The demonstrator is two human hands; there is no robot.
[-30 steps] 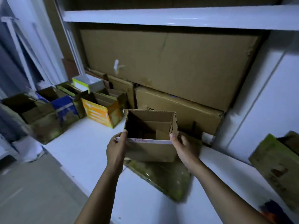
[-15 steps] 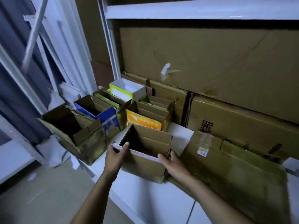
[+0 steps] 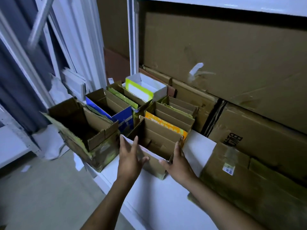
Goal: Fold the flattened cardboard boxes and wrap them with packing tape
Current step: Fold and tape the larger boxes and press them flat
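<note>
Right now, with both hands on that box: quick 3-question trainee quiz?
1. True or false: the brown box between the left hand and the right hand is taped shut on top.
2. The box right behind it is: A red, B orange, C black.
3. Fill in: the shelf under the brown box is ____.
Key: 1 false, its top is open; 2 B; 3 white.

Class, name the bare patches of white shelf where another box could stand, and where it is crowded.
One bare patch lies between the plain brown box and the flattened cardboard. Another runs along the shelf front, before that box. Open boxes pack the left rear.
</note>
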